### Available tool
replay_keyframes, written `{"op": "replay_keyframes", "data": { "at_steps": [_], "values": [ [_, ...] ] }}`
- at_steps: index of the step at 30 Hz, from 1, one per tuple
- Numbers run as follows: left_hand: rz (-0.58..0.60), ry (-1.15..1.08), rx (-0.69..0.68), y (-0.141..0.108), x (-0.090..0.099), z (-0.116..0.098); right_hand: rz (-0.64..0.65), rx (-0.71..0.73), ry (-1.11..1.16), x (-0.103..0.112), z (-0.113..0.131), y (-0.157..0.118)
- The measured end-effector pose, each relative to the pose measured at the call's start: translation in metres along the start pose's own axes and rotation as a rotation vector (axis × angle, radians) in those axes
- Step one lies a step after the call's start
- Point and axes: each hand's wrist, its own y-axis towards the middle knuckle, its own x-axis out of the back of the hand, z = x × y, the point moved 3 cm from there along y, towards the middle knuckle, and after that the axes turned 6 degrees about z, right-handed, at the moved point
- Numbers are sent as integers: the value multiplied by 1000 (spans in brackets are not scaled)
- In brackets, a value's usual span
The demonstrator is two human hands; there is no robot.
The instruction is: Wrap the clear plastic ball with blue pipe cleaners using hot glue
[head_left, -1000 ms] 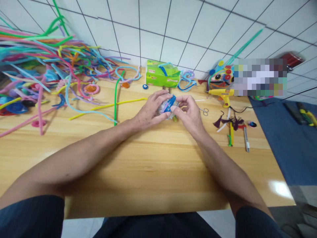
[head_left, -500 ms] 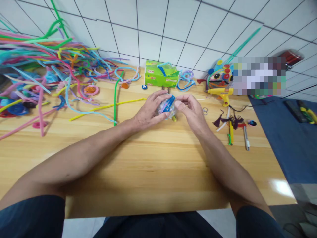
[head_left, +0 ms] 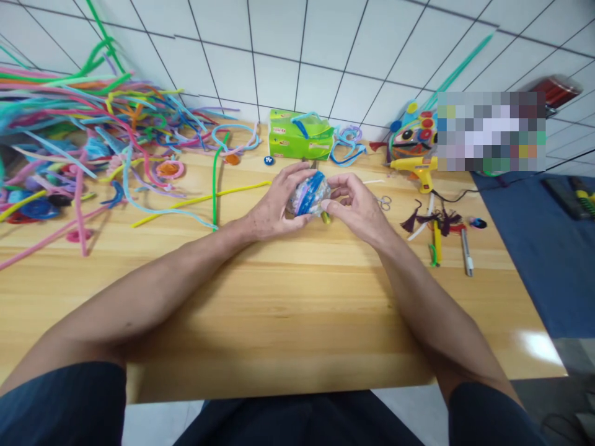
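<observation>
A rounded bundle [head_left: 310, 194] in clear wrap, with blue and purple strands, lies between my hands near the middle of the table. My left hand [head_left: 279, 201] is wrapped round its left side, thumb along the near edge. On the right, my right hand [head_left: 356, 207] has its fingers curled against the bundle, with thumb and fingertips touching its edge. A small yellow-green piece [head_left: 326, 217] sticks out below the bundle. Part of the bundle is hidden by my fingers.
Many coloured pipe cleaners [head_left: 93, 111] heap at the left. A green packet [head_left: 297, 139] stands by the wall. To the right are a yellow glue gun [head_left: 421, 170], scissors [head_left: 385, 202], dark tassels [head_left: 441, 220] and a utility knife [head_left: 467, 253].
The bundle has turned slightly and more of it shows between my hands. My right hand's thumb has moved lower, onto the bundle's right edge. The camera view has shifted a little.
</observation>
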Motion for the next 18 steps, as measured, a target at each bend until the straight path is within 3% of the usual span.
{"op": "replay_keyframes", "data": {
  "at_steps": [9,18],
  "values": [
    [11,0,10,0,1,-2,-24,16,-30,-3,-1,-1],
    [-36,-3,-12,-3,-1,-2,55,55,-16,-4,-2,-1]
  ]
}}
